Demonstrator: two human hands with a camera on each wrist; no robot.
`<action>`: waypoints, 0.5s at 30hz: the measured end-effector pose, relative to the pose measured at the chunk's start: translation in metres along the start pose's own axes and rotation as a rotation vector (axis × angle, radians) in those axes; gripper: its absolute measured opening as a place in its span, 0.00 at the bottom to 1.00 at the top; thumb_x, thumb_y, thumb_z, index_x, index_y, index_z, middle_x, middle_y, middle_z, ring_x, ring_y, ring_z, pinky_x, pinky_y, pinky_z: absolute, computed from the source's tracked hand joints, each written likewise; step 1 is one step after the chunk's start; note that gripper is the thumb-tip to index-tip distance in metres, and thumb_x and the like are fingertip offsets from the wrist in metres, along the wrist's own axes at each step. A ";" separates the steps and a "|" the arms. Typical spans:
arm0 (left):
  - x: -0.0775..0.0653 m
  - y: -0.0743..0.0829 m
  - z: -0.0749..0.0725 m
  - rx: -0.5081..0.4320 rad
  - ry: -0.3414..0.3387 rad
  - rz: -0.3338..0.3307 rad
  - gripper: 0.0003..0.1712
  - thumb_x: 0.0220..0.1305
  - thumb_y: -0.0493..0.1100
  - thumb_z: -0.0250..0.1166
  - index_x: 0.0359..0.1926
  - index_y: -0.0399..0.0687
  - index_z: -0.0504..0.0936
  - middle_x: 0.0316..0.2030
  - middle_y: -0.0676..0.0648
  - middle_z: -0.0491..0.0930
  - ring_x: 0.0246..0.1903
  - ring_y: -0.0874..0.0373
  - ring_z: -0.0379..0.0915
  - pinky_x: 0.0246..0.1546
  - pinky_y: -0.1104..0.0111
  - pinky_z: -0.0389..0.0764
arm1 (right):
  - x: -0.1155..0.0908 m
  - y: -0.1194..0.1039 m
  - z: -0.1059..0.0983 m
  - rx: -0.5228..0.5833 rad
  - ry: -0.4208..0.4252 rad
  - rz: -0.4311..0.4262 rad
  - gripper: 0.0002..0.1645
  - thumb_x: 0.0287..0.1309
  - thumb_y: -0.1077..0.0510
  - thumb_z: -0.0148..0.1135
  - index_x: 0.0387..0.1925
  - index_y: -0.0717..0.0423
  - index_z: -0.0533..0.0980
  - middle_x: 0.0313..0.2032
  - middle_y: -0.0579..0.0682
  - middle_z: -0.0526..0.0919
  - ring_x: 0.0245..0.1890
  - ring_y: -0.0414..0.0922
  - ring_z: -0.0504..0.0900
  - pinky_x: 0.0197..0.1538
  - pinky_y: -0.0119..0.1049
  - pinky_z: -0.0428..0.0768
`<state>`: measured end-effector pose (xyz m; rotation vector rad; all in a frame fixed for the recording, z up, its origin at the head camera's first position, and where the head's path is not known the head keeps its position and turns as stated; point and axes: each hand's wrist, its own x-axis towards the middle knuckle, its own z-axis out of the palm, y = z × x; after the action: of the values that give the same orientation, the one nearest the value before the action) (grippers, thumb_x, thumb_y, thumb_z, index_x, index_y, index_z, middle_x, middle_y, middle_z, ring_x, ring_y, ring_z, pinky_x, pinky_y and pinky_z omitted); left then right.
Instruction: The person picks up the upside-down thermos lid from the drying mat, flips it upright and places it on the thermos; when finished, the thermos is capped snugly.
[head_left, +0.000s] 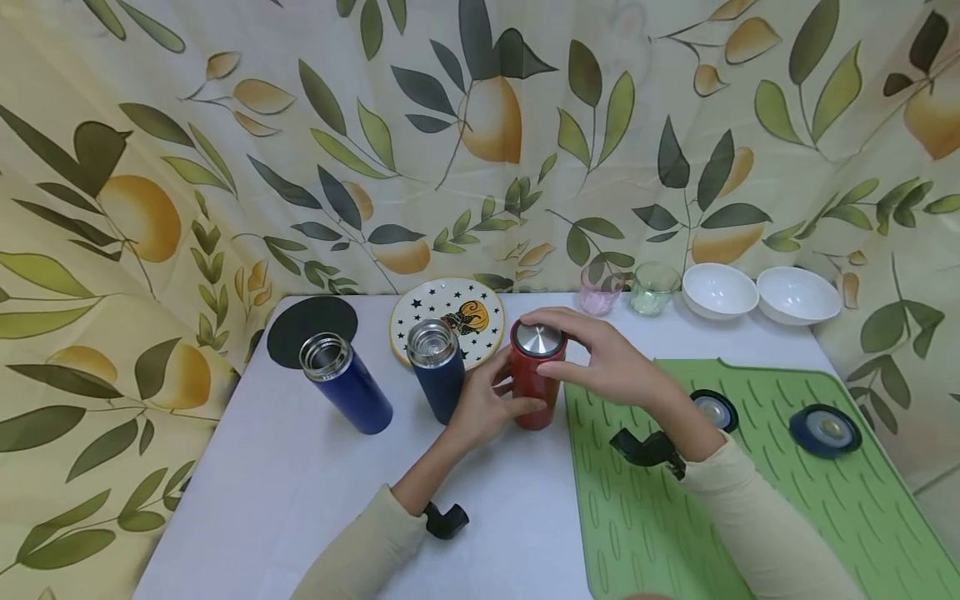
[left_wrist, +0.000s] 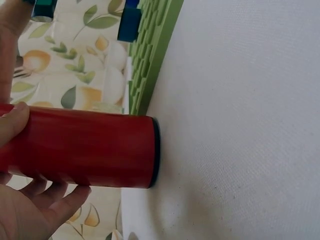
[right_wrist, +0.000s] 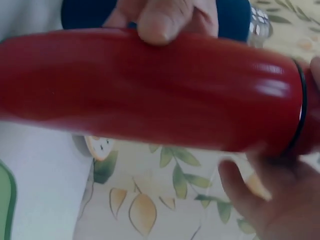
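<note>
A: Starting with the head view, where do we find the hands?

B: Both are at the red bottle (head_left: 534,387), which stands upright on the white table (head_left: 247,492), between the darker blue bottle (head_left: 439,383) and the green mat (head_left: 637,533). We see the left hand (head_left: 482,404) curled round its body, forearm slanting up from below. The right hand (head_left: 611,354) comes over from the other side, thumb in front and fingers behind, clamped on the silver-topped cap (head_left: 538,340).

A: Any markings we can read?

B: Only pictures: on the plate (head_left: 411,307) we make out black stars and an orange pumpkin.

A: And the left wrist view?

B: We see the left thumb on one side of the bottle, fingers spread along the other. Its dark-edged base rests on the table.

A: The right wrist view?

B: There we see the left thumb pressing the plain red side, and the right hand's digits, partly blurred, on both sides of the cap end.
</note>
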<state>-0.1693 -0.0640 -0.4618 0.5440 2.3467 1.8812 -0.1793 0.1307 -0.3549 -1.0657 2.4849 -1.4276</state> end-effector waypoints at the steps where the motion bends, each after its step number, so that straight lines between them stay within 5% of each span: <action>1: 0.000 0.000 0.000 0.003 0.000 0.001 0.43 0.47 0.44 0.73 0.63 0.70 0.63 0.54 0.59 0.72 0.55 0.62 0.67 0.52 0.62 0.73 | -0.001 0.004 0.004 -0.034 0.040 -0.008 0.33 0.52 0.54 0.66 0.60 0.45 0.67 0.56 0.42 0.71 0.57 0.40 0.68 0.56 0.42 0.72; 5: 0.000 -0.003 0.000 0.024 0.009 0.011 0.43 0.47 0.47 0.73 0.63 0.72 0.62 0.54 0.60 0.71 0.54 0.62 0.67 0.52 0.62 0.74 | -0.003 0.013 0.020 -0.160 0.192 -0.006 0.34 0.49 0.45 0.67 0.59 0.40 0.67 0.55 0.41 0.71 0.54 0.40 0.69 0.51 0.42 0.75; 8: 0.000 -0.003 0.000 0.023 0.006 0.009 0.43 0.47 0.48 0.72 0.63 0.72 0.62 0.55 0.60 0.71 0.54 0.62 0.67 0.52 0.61 0.74 | -0.003 0.012 0.023 -0.143 0.209 0.019 0.37 0.49 0.43 0.67 0.60 0.41 0.64 0.55 0.42 0.69 0.52 0.40 0.69 0.51 0.42 0.75; 15: 0.000 -0.003 0.001 0.003 0.002 -0.006 0.43 0.46 0.47 0.73 0.62 0.72 0.63 0.54 0.60 0.72 0.54 0.63 0.68 0.52 0.62 0.74 | 0.001 0.022 -0.002 0.216 -0.093 -0.033 0.37 0.57 0.62 0.61 0.66 0.45 0.59 0.61 0.45 0.65 0.59 0.45 0.66 0.58 0.44 0.70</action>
<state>-0.1700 -0.0635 -0.4653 0.5347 2.3494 1.8772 -0.1926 0.1384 -0.3709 -1.1066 2.2006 -1.5741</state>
